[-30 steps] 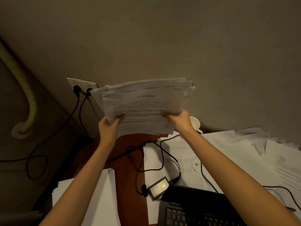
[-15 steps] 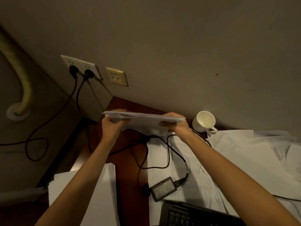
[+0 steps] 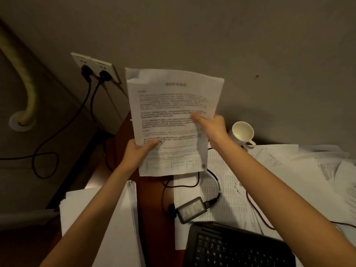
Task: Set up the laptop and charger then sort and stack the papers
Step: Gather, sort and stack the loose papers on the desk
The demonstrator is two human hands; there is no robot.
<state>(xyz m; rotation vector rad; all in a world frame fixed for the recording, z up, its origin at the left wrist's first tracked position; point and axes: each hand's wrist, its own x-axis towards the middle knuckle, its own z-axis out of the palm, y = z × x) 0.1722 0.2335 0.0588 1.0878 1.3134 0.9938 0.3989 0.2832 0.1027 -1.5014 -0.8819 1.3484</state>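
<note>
A sheaf of printed papers [image 3: 173,108] stands upright in the air above the desk, its printed face toward me. My left hand [image 3: 137,153] grips its lower left edge, thumb on the front. My right hand [image 3: 211,130] grips the right edge, thumb on the text. Below lie the black charger brick [image 3: 191,210] with its cable [image 3: 215,182], and the laptop keyboard [image 3: 237,247] at the bottom. A neat white paper stack [image 3: 113,218] sits at lower left; loose sheets [image 3: 300,176] cover the right of the desk.
A white cup [image 3: 243,133] lies tipped by the wall at right. Wall sockets [image 3: 94,66] hold two black plugs, their cables trailing down to the floor. A yellowish pipe [image 3: 25,87] runs down at far left. Brown desk surface [image 3: 152,197] shows between the paper piles.
The sheaf was held flat and low over the desk half a second ago; both hands have now tilted it upright in portrait, face toward me.
</note>
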